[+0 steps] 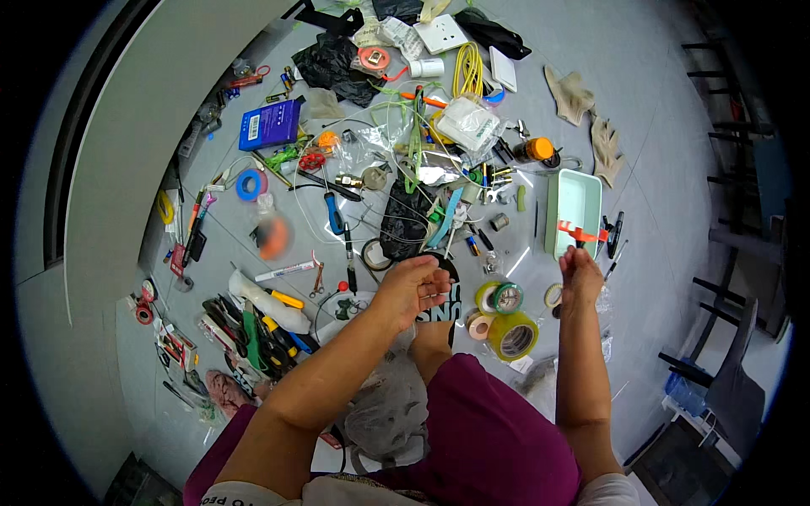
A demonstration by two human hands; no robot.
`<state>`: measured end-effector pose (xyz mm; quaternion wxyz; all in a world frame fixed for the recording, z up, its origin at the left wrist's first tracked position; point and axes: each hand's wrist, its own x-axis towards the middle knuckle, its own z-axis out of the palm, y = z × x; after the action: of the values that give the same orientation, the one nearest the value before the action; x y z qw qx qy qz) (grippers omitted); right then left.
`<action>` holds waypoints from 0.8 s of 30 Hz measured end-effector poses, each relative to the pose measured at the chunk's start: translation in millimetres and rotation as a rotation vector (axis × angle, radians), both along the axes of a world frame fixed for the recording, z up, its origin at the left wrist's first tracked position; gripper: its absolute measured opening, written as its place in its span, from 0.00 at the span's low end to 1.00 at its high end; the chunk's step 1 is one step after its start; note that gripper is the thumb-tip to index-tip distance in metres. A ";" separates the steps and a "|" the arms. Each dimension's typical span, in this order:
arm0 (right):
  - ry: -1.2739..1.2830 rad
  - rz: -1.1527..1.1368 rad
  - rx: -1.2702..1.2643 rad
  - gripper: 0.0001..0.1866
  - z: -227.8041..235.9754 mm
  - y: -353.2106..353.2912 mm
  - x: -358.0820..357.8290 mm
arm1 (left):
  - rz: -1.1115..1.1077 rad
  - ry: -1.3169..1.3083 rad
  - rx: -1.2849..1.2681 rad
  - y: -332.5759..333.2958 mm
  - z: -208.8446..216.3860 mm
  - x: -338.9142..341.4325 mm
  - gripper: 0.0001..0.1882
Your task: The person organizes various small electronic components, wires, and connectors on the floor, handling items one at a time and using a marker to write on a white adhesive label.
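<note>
My right hand (580, 271), right of centre in the frame, pinches a small orange plastic clip (580, 231) by its dark lower stem, the fingers closed tight on it just in front of the pale green tray (574, 196) on the floor. It looks light and stiff, thin enough to snap if twisted, so I judge the stem the safest place to grip, not the prongs. My left hand (413, 287), at the middle of the frame, is loosely curled with nothing clearly in it, above the rolls of tape (512, 334).
</note>
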<state>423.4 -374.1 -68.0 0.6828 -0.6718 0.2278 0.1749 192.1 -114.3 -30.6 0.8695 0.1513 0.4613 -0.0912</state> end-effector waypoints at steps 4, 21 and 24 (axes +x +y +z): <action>-0.040 -0.485 -0.313 0.04 -25.3 -109.3 65.9 | -0.008 0.065 0.110 -1.6 1.1 -4.8 0.17; -0.104 0.949 -0.058 0.08 18.1 162.1 -107.7 | -0.239 0.687 1.531 96.6 -89.1 -35.4 0.28; -0.054 0.917 -0.062 0.08 26.3 165.3 -109.6 | -0.235 0.562 1.388 110.3 -93.8 -44.0 0.22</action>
<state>313.8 -208.8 -41.8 0.5200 -0.7278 -0.1059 0.4343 148.1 -4.0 -124.5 0.4087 0.6832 0.5980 0.0929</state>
